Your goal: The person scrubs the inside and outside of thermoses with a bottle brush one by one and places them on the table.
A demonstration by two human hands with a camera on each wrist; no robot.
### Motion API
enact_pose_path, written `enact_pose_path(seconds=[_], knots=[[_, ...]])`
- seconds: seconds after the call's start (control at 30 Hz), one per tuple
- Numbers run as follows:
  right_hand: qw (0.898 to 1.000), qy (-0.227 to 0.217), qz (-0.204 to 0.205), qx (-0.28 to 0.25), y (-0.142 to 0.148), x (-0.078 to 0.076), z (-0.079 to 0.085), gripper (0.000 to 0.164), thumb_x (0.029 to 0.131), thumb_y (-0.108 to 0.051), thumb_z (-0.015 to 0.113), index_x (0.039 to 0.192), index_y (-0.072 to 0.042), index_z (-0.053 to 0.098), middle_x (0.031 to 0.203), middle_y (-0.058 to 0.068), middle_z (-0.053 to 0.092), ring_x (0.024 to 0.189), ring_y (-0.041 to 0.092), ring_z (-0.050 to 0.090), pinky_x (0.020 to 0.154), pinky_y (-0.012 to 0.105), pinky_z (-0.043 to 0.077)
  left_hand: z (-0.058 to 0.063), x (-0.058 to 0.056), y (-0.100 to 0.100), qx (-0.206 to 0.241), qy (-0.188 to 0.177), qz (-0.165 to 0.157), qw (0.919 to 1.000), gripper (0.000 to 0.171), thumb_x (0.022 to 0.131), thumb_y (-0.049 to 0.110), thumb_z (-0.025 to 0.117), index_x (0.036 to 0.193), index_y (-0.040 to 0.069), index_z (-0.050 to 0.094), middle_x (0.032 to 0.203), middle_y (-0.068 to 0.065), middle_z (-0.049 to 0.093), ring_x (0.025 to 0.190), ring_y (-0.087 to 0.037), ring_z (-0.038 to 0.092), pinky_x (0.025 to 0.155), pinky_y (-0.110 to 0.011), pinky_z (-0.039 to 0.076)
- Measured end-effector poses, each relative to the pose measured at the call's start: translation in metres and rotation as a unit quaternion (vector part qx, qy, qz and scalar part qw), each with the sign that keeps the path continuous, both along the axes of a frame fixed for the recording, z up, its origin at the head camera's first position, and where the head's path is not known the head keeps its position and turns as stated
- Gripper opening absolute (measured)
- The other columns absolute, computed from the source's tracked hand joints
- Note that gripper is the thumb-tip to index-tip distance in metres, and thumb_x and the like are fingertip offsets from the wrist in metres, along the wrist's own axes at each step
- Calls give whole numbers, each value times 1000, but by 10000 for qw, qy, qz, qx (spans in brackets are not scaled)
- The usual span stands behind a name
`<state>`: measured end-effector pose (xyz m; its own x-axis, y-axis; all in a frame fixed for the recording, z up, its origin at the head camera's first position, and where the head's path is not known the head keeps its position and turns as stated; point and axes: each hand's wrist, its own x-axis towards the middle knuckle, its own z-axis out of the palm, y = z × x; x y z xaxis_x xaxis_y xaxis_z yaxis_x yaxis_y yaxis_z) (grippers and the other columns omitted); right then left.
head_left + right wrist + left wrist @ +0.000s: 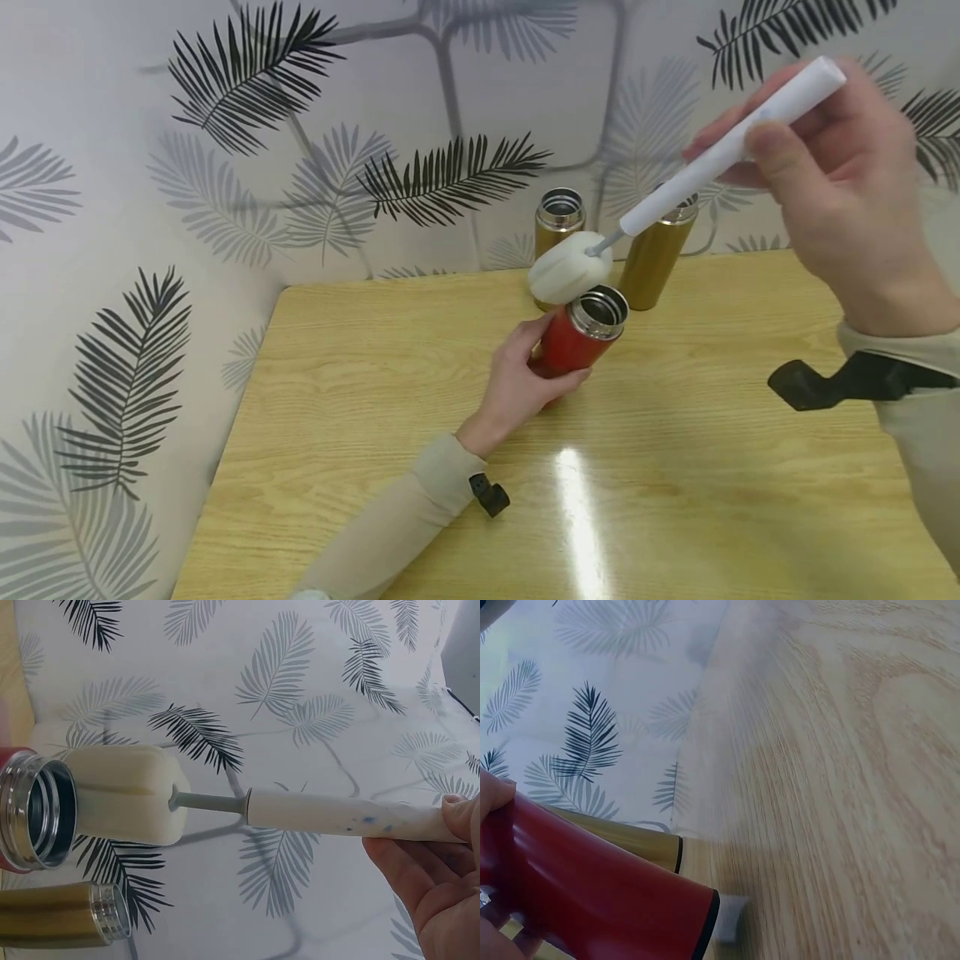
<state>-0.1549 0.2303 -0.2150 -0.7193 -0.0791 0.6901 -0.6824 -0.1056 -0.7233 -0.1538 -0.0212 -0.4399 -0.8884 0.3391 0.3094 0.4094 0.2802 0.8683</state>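
My left hand (521,375) grips a red thermos bottle (570,342), tilted, its steel mouth uncovered. In the left wrist view the bottle's dark-rimmed base (705,922) is seen near the table. My right hand (847,175) pinches the white handle (735,142) of a bottle brush between thumb and fingers. The brush's cream sponge head (566,271) is beside the red bottle's mouth, outside it; whether they touch I cannot tell. In the right wrist view the sponge head (127,795) appears behind the bottle's rim (41,814).
Two gold thermos bottles without lids stand at the back of the wooden table (360,358): one (551,237) partly behind the sponge, another (656,258) to its right. A leaf-patterned wall covering (315,200) rises behind and to the left of the table.
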Motion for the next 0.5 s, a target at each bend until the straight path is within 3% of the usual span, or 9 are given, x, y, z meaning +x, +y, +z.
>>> enact_pose_path(seconds=[0.27,0.5], knots=[[9985,-4,-483,259,12,-4,-4,20,100,3,65,116,12,59,106,18,73,101,25,73,85,22,59,0,1,-4,102,-81,16,9999,72,82,20,90,147,19,59,131,-3,65,119,-17,60,93,-31,57],[9980,-329,-486,-214,17,-2,-6,18,99,6,63,116,10,59,104,22,73,98,28,75,86,26,60,1,0,-7,274,-154,90,9995,72,82,18,90,147,20,59,129,-3,65,120,-15,60,93,-31,57]])
